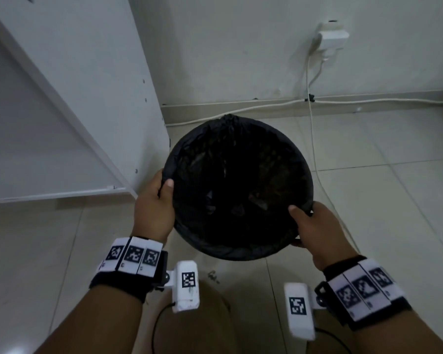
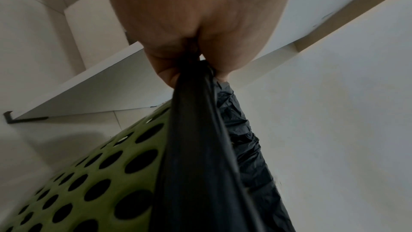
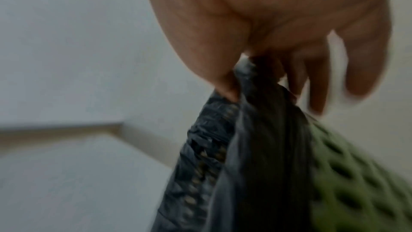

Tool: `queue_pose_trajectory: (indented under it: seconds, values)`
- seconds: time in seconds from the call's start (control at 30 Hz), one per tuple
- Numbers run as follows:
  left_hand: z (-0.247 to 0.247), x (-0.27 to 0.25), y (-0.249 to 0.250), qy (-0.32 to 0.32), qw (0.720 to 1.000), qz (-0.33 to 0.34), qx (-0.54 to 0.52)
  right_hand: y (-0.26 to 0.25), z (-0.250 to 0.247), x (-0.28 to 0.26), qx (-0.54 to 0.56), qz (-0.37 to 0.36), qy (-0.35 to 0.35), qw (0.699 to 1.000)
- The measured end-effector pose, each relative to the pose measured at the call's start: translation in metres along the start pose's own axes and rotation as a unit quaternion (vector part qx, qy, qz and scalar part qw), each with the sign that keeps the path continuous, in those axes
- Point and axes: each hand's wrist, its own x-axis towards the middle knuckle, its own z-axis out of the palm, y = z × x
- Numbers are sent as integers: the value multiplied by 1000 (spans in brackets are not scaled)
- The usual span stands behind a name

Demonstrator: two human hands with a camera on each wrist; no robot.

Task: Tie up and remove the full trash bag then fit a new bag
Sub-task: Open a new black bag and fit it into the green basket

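A black trash bag (image 1: pixel 237 185) lines a round bin on the tiled floor, its edge rolled over the rim and knotted at the far side. The bin is green plastic with round holes (image 2: pixel 93 188) (image 3: pixel 347 174). My left hand (image 1: pixel 161 190) pinches the bag's edge (image 2: pixel 194 112) at the rim's left side, thumb inside. My right hand (image 1: pixel 304 218) pinches the bag's edge (image 3: pixel 263 112) at the right front of the rim. The bag's inside is too dark to make out its contents.
A white cabinet (image 1: pixel 69 103) stands directly left of the bin. Behind it is a wall with a plugged-in white charger (image 1: pixel 330 39), and white cables (image 1: pixel 315 154) run down and along the floor past the bin's right side. My knee (image 1: pixel 202 315) is below.
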Motion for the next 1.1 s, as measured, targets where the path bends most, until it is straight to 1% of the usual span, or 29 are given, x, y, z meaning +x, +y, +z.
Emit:
queue_pose_trajectory:
  seconds: [0.03, 0.07, 0.13, 0.17, 0.27, 0.37, 0.43, 0.47, 0.53, 0.6, 0.67, 0.73, 0.8, 0.87, 0.93, 1.0, 1.1]
  values:
    - [-1, 1, 0, 1, 999, -26, -27, 3, 3, 3, 35, 0, 4, 999]
    - [-1, 1, 2, 2, 994, -68, -86, 5, 6, 7, 54, -7, 18, 998]
    - [-1, 1, 0, 3, 965, -154, -213, 4, 12, 14, 68, -20, 52, 996]
    - [-1, 0, -1, -2, 957, -163, -241, 4, 14, 20, 67, -24, 64, 995]
    - [-3, -5, -9, -19, 969, -121, -213, -5, 23, 35, 31, -56, 92, 994]
    - [-2, -7, -6, 6, 975, -73, -208, -14, 32, 55, 18, -77, 94, 992]
    - [-1, -3, -5, 26, 978, -62, -197, -19, 38, 65, 10, -77, 85, 993]
    - [-2, -1, -5, 21, 982, -55, -178, -25, 41, 66, 1, -76, 79, 994]
    - [-3, 3, -3, 0, 994, -37, -102, -37, 44, 65, -15, -80, 75, 994]
    - [-4, 6, 3, -17, 1000, -26, -3, -42, 44, 67, -41, -91, 80, 992]
    - [-3, 8, 9, -36, 997, -42, 60, -42, 43, 70, -51, -105, 82, 990]
    - [-1, 10, 12, -54, 994, -63, 72, -41, 41, 74, -25, -87, 65, 994]
    - [-1, 9, 15, -58, 993, -64, 77, -39, 37, 76, 47, -33, 23, 998]
    - [-2, 3, 22, -45, 994, -62, 75, -38, 29, 72, 109, 24, -5, 994]
    - [-3, -7, 27, -30, 992, -71, 98, -35, 18, 66, 142, 60, -6, 988]
    - [-4, -22, 33, -21, 989, -77, 125, -32, 7, 56, 143, 64, -7, 988]
    - [-5, -52, 51, -21, 993, -39, 112, -27, -9, 35, 144, 47, -25, 988]
